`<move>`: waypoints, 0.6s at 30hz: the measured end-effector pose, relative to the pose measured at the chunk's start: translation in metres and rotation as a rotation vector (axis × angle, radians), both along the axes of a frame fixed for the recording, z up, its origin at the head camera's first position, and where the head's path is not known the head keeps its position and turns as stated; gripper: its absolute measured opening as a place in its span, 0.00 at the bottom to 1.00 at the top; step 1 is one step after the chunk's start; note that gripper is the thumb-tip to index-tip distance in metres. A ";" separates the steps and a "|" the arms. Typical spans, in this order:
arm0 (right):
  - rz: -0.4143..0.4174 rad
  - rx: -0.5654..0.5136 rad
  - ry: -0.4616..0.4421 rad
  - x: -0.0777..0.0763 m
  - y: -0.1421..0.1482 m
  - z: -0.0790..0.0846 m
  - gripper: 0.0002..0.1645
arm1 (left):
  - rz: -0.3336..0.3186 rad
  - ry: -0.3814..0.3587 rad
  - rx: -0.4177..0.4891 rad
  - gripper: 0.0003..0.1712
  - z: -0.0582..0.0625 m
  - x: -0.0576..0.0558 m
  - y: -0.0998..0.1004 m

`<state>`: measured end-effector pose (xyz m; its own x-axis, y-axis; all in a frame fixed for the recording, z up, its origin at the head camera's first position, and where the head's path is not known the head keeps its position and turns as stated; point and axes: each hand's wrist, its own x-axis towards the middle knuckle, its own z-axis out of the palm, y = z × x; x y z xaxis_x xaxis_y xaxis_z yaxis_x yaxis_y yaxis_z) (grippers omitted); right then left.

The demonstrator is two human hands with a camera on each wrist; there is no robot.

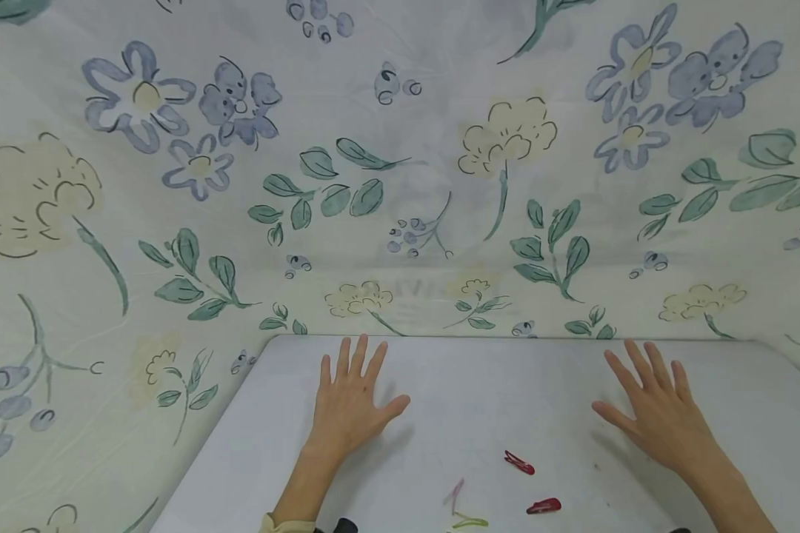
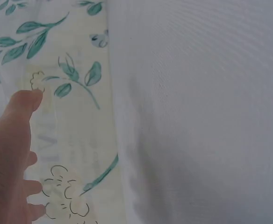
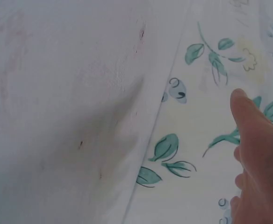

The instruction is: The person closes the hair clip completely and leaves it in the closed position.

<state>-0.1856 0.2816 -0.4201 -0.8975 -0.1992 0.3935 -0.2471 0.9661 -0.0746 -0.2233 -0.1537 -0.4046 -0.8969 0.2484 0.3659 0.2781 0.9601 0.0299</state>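
My left hand [image 1: 348, 407] is spread with straight fingers above the left part of the white table [image 1: 480, 392], holding nothing. Over the right part, my right hand [image 1: 663, 414] is likewise spread, its thumb pointing inward. Between the two lie several small hair clips near the front edge of the head view: a dark red snap clip [image 1: 520, 463], a red clip [image 1: 544, 506] below it, a pale pink clip [image 1: 455, 494] and a yellow-green one [image 1: 470, 522]. Neither hand touches a clip. In each wrist view the thumb and some fingertips show, with no object in the grasp.
A floral cloth [image 1: 427, 222] hangs behind the table's far edge and spreads along its left side. Small dark reddish marks [image 3: 81, 144] dot the tabletop near the right hand. Black wrist-camera parts [image 1: 345, 525] show at the bottom of the head view.
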 end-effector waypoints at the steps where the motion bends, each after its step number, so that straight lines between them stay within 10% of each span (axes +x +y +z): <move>1: 0.003 -0.001 0.003 0.000 0.000 0.000 0.53 | -0.001 0.002 0.001 0.52 0.000 0.000 0.000; 18: 0.074 -0.068 0.033 -0.001 -0.009 0.010 0.48 | -0.013 -0.019 0.015 0.49 0.002 0.002 0.008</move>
